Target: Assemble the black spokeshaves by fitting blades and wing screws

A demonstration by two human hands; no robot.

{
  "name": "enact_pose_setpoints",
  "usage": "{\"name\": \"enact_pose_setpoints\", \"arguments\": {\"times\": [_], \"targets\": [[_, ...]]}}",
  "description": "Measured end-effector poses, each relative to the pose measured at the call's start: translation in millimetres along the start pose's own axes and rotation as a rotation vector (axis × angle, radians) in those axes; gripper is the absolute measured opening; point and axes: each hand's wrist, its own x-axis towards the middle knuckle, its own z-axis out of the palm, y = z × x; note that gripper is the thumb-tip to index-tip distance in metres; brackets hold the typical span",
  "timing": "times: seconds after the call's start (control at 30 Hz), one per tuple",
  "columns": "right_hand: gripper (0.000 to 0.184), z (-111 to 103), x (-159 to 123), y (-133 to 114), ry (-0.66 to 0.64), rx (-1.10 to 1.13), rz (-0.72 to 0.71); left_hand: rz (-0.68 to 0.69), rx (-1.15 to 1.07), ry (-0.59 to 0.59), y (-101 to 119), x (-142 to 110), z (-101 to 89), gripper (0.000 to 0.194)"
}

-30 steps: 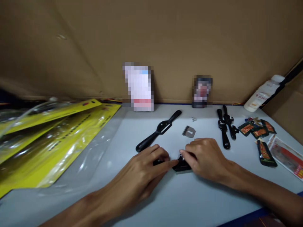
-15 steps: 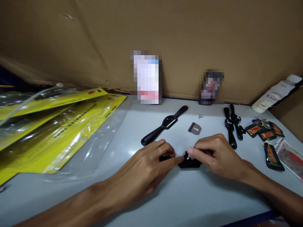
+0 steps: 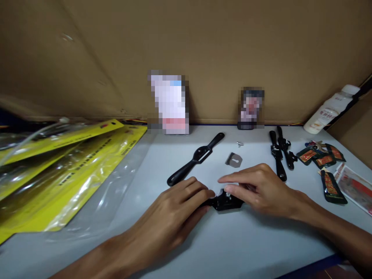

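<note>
A black spokeshave (image 3: 229,204) lies low on the table in front of me, its silvery blade and screw showing at the middle. My left hand (image 3: 177,209) is closed around its left handle, which the fingers mostly cover. Over the right side is my right hand (image 3: 261,190), thumb at the screw and index finger stretched out and parted from the thumb. Behind the hands rest a black spokeshave body (image 3: 190,164) without a blade, a loose slotted blade (image 3: 234,159) and a small silvery screw (image 3: 240,144).
Two smaller black spokeshaves (image 3: 277,157) lie to the right, near dark packets (image 3: 331,188) and a white bottle (image 3: 331,108). Yellow blister packs (image 3: 95,170) spread over the left. Two blurred upright devices (image 3: 174,104) lean against the cardboard wall (image 3: 203,38).
My right index finger has lifted off the screw and opened away from the thumb. More of the spokeshave's middle now shows. The view has shifted slightly.
</note>
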Motion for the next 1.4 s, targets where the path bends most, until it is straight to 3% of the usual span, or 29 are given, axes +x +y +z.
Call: {"name": "enact_pose_setpoints", "arguments": {"times": [0.13, 0.27, 0.47, 0.57, 0.67, 0.83, 0.93, 1.07, 1.2, 1.4], "targets": [[0.057, 1.9, 2.0, 3.9, 0.114, -0.045, -0.007, -0.012, 0.012, 0.004, -0.4, -2.1, 0.9, 0.021], [0.055, -1.3, 4.0, 2.4, 0.142, 0.058, 0.075, -0.023, 0.011, 0.014, -2.2, -4.6, 2.6, 0.019], [0.042, -1.3, 1.1, 0.1, 0.04, 0.076, 0.088, -0.01, 0.028, 0.001, 0.2, -1.6, -0.4, 0.018], [0.055, 0.5, 0.8, -1.5, -0.034, 0.125, 0.182, -0.007, 0.041, 0.004, 1.2, -0.6, -0.8, 0.018], [0.069, -0.4, 2.6, -2.0, -0.012, 0.208, 0.297, 0.009, 0.052, 0.014, 0.5, -1.2, 0.7, 0.019], [0.055, -7.7, 6.4, 1.0, 0.023, 0.11, 0.249, 0.01, 0.052, 0.023, -1.1, -2.7, 2.6, 0.021], [0.047, -15.0, 5.2, 1.0, -0.065, -0.074, 0.248, 0.034, 0.056, 0.024, -0.7, -2.9, 1.9, 0.025], [0.02, -27.2, -2.6, -0.7, -0.296, -0.208, 0.233, 0.012, 0.064, -0.006, -1.1, -2.6, 2.2, 0.033], [0.056, -31.5, -9.8, 1.2, -0.486, -0.274, 0.17, -0.046, 0.038, -0.081, -1.9, -1.5, 1.9, 0.034], [0.037, -25.9, -4.6, -3.2, -0.5, -0.325, 0.149, -0.067, -0.007, -0.13, 0.2, -0.5, -0.8, 0.048]]}}
